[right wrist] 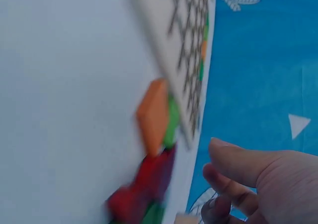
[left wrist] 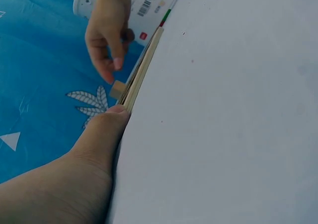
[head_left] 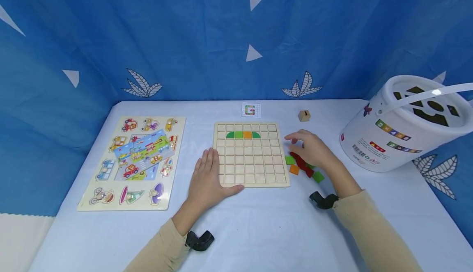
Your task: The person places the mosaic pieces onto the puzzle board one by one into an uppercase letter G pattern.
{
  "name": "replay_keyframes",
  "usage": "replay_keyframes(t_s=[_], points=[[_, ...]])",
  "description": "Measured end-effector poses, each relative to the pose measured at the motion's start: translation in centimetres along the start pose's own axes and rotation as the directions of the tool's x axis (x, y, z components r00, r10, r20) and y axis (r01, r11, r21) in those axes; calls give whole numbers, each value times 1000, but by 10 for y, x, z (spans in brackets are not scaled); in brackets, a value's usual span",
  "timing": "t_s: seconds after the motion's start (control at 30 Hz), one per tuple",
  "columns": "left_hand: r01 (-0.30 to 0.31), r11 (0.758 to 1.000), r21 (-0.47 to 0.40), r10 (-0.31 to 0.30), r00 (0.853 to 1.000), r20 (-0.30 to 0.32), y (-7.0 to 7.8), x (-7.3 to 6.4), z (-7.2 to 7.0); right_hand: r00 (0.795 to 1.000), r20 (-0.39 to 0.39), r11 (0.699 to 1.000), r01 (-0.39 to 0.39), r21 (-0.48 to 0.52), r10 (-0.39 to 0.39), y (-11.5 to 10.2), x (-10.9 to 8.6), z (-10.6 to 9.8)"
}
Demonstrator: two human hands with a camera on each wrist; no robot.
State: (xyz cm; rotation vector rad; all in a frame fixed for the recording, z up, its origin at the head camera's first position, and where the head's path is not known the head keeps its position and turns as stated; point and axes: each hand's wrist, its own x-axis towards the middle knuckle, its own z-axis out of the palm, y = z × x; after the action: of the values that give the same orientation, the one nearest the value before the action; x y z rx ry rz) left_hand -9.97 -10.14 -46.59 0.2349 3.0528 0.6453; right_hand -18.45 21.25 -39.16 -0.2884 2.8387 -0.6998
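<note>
Clock positions are read from the centre of the board [head_left: 250, 169], with 12 o'clock toward the blue backdrop [head_left: 207, 38].

The board lies flat at mid-tabletop [head_left: 266, 227]. It is wooden and gridded; expect it to be light, stiff and not readily broken. Take hold at the raised rim, on opposite edges. Four inlaid pieces [head_left: 238, 135], green and orange, form a row near its 12 o'clock edge.

Left hand [head_left: 207, 181]: at 8 o'clock, fingers straight and side by side along the board's left edge, thumb spread along the near edge. It steadies the board without gripping it.

Right hand [head_left: 310, 147]: at 3 o'clock, raised over the loose pieces, fingers loosely bent, thumb apart from them, nothing visible between.

Loose pieces lie between 3 and 4 o'clock, just beside the board: an orange tile [head_left: 294, 169], a green tile [head_left: 318, 177] and red pieces [head_left: 304, 164], some overlapping. They appear light, hard and smooth; pinch each by opposite side edges.

The tabletop wears a white covering, slightly creased; the board may slide on it if unsupported. A card [head_left: 251, 110] lies at 12 o'clock, a wooden cube [head_left: 304, 116] at 2, a white bucket [head_left: 373, 134] at 3, and a peg puzzle [head_left: 116, 204] at 9. The backdrop carries white triangles and leaf prints.
</note>
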Motion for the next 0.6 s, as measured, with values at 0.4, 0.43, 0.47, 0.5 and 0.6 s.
replay_keyframes(t_s=[0.4, 0.43, 0.47, 0.5, 0.6], points=[[1, 1000, -11, -1, 1000, 3, -1, -1, 0, 999, 4, 998, -50, -28, 50, 52, -32, -1], [-1, 1000, -10, 1, 1000, 0, 0, -1, 0, 999, 6, 999, -47, -25, 47, 54, -33, -1], [-3, 1000, -10, 3, 1000, -2, 0, -1, -1, 999, 7, 999, -44, -21, 44, 55, -33, -2], [-6, 1000, -8, 6, 1000, -4, 0, -2, -1, 999, 6, 999, -41, -16, 41, 56, -33, -2], [-11, 1000, -13, 11, 1000, -2, 1, -2, -2, 999, 4, 999, -41, 6, 41, 58, -34, -2]])
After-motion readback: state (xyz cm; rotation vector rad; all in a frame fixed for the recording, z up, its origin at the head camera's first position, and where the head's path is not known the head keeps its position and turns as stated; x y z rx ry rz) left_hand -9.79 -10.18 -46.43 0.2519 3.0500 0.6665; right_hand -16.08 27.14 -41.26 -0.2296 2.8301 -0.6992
